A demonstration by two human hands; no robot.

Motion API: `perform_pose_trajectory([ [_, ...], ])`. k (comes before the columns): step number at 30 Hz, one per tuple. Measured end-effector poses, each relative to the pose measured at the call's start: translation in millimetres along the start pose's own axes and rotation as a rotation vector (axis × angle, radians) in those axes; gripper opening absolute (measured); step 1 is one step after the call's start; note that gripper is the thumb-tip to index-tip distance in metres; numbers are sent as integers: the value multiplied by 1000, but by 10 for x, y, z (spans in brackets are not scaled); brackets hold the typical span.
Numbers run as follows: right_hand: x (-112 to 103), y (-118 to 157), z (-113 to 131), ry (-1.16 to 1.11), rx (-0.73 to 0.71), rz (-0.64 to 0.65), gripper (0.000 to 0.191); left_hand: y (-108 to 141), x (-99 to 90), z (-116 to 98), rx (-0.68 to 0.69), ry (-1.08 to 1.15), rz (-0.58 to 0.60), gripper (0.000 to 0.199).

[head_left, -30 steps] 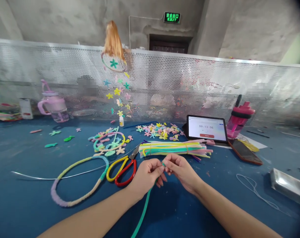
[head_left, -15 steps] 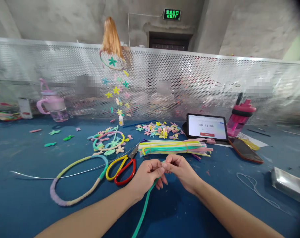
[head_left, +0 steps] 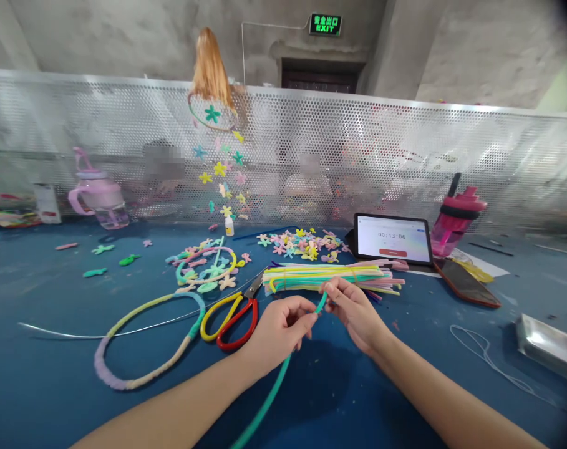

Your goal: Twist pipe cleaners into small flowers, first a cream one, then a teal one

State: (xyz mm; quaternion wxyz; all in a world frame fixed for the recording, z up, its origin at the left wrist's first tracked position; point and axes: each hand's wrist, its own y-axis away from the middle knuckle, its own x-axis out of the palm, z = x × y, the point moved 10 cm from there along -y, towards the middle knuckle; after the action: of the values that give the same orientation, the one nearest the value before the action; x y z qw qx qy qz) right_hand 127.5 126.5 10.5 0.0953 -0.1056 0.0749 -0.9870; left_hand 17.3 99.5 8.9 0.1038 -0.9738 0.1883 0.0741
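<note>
A teal pipe cleaner runs from the bottom edge up through both hands. My left hand pinches it between thumb and fingers, right of the scissors. My right hand is closed on its upper end, slightly above and to the right, and a short teal stretch shows between the hands. Just behind lies a bundle of pastel pipe cleaners. Scissors with yellow and red handles lie beside a fuzzy multicoloured ring on the blue table.
Small flower shapes are heaped behind the bundle. A second ring lies among loose pieces. A tablet, pink bottle, phone and metal box stand or lie at right. A pink jug is at left.
My right hand has moved up and to the right, away from my left hand, so a stretch of the teal pipe cleaner now shows between them. Its lower end has swung left.
</note>
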Motion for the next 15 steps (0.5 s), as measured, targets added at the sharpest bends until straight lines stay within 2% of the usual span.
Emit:
perform_pose_trajectory([
  [4, 34, 20, -31, -29, 29, 21, 34, 56, -90, -278, 212, -292, -90, 18],
  [7, 65, 37, -35, 2, 35, 29, 34, 116, -93, -479, 361, -497, -113, 19],
  [11, 141, 62, -56, 20, 63, 86, 33, 146, -104, -552, 455, -668, -133, 20],
  [15, 192, 92, -91, -13, 102, 129, 32, 157, -101, -548, 496, -705, -143, 19],
])
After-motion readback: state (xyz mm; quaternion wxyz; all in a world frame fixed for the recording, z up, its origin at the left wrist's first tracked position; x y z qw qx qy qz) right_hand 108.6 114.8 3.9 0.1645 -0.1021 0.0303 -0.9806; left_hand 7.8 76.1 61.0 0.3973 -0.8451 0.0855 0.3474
